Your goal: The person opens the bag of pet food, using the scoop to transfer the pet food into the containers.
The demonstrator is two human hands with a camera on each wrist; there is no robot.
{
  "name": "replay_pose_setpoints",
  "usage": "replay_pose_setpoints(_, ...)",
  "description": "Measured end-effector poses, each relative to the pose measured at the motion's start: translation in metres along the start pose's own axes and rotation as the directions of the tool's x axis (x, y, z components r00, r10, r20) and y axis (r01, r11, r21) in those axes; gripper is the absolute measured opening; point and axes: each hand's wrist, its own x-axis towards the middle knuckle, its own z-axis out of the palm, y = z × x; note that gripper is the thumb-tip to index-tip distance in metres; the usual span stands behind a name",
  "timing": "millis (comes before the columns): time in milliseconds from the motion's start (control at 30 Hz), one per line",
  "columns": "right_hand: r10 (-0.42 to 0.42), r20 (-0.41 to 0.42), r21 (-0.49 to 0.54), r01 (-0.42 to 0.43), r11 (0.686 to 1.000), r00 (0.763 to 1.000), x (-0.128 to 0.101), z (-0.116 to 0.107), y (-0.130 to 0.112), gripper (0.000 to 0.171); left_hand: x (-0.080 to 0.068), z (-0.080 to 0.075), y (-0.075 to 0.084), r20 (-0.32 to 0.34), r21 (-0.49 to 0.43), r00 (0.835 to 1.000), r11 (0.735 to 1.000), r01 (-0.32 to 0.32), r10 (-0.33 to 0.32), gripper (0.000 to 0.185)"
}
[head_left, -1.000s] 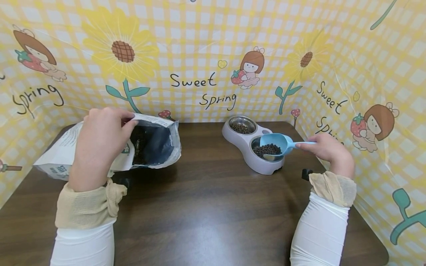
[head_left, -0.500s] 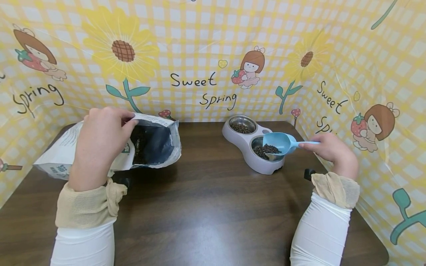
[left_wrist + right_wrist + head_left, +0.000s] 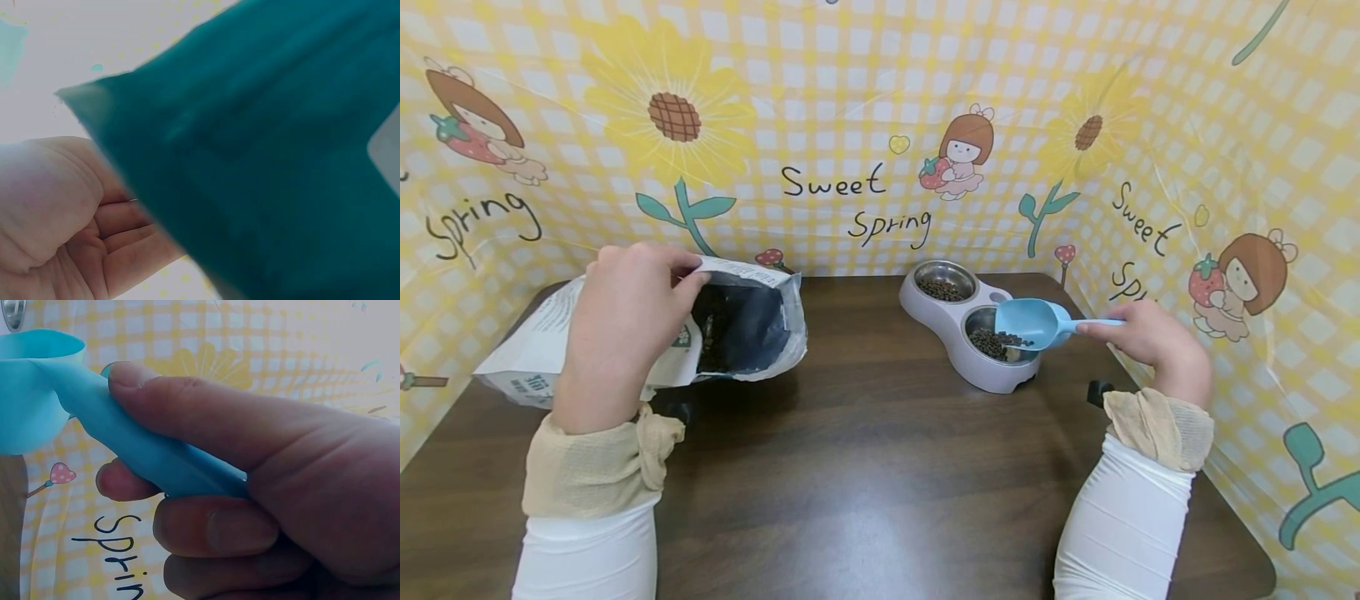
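On the left lies a white pet food bag (image 3: pixel 542 333), its dark-lined mouth facing right with dark kibble inside. My left hand (image 3: pixel 625 333) pinches the top edge of that mouth between thumb and fingers; in the left wrist view the bag's teal side (image 3: pixel 250 156) covers the fingertips. My right hand (image 3: pixel 1161 346) grips a light blue scoop (image 3: pixel 1033 321) by its handle (image 3: pixel 137 444), thumb along the top and fingers curled below. The scoop is tipped over the near steel bowl of a pale double pet feeder (image 3: pixel 962 354), and a few pieces of kibble (image 3: pixel 988 342) lie at its lip.
The feeder's far bowl (image 3: pixel 946 271) also holds some kibble. A brown wooden table (image 3: pixel 850 467) carries everything. Yellow checked cloth (image 3: pixel 842 100) with printed flowers and figures stands close behind the table and along both sides.
Kibble has slid out of the scoop into the near bowl, leaving only a little at the lip. The scoop and right hand have shifted slightly right. The left hand and bag stay put.
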Motion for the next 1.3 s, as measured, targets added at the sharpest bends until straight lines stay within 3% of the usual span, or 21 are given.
replay_pose_setpoints(767, 0.012, -0.052, 0.004, -0.012, 1.000, 0.999, -0.0041, -0.0011, -0.0003, 0.040, -0.0004, -0.0007, 0.0012, -0.009, -0.004, 1.000, 1.000, -0.008, 0.008, 0.026)
replay_pose_setpoints(1300, 0.084, -0.051, 0.006, -0.083, 0.996, 0.995, -0.0065, -0.0029, -0.0015, 0.045, -0.0008, -0.0004, 0.0005, -0.006, -0.003, 1.000, 1.000, -0.013, 0.013, 0.026)
